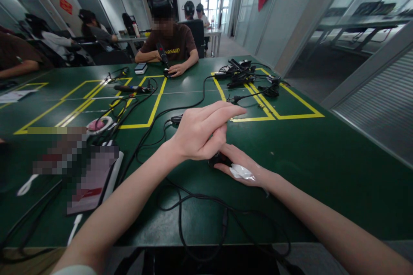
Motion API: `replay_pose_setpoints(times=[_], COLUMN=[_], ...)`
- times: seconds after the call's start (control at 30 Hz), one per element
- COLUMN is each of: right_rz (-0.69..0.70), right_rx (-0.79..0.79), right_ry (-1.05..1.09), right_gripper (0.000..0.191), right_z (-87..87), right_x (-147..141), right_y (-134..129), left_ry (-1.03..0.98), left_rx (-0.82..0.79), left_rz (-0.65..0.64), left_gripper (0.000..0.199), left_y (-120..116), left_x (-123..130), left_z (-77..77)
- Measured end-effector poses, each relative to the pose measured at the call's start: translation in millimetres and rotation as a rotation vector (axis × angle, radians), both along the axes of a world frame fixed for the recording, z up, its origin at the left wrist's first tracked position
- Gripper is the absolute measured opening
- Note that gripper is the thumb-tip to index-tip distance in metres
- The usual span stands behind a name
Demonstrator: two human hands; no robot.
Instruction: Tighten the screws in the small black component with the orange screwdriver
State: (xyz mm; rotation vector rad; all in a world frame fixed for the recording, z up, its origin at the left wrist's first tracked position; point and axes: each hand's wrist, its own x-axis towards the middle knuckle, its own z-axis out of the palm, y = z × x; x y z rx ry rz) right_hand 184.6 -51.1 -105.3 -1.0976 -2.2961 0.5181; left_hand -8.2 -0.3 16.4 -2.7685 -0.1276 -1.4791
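My left hand (204, 131) is at the middle of the view, above the green table (306, 159), its fingers together and pointing right. It overlaps the fingers of my right hand (238, 164), which is just below and to the right. Between the two hands a black object (219, 160) shows in part, held by my right hand; its shape is mostly hidden. A white patch under clear tape (242, 172) lies on the back of my right hand. What my left fingers hold, if anything, is hidden.
Black cables (200, 197) loop across the table near its front edge. Phones (93, 180) lie at the left. A pile of black cables and adapters (238, 71) lies at the back right. Across the table sits a person (174, 43) holding a black tool (162, 54).
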Motion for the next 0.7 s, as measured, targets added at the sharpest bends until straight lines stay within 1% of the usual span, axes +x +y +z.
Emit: replay_pose_setpoints(times=[0.07, 0.23, 0.37, 0.53, 0.6, 0.7], right_rz=[-0.004, -0.013, -0.016, -0.005, -0.004, -0.006], right_rx=[-0.004, -0.022, -0.024, -0.027, -0.033, -0.032], right_ry=[-0.006, -0.039, -0.042, -0.012, -0.007, -0.016], right_gripper=[0.028, 0.028, 0.026, 0.027, 0.028, 0.028], right_z=[0.2, 2.2, 3.4, 3.9, 4.0, 3.8], right_x=[0.1, -0.4, -0.4, -0.3, -0.2, 0.0], right_y=[0.2, 0.3, -0.7, -1.5, -1.2, -0.6], left_ry=[-0.03, -0.083, -0.089, -0.055, -0.07, -0.098], left_rx=[0.01, 0.017, 0.026, -0.027, -0.031, -0.01], left_rz=[0.031, 0.092, 0.118, 0.048, 0.066, 0.096], left_gripper=[0.03, 0.011, 0.012, 0.022, 0.02, 0.009], left_y=[-0.3, -1.4, -2.4, -4.4, -4.6, -3.6], left_x=[1.4, 4.7, 3.2, 0.0, 0.0, 1.1], left_z=[-0.7, -1.9, -0.9, 2.3, 2.7, 2.0])
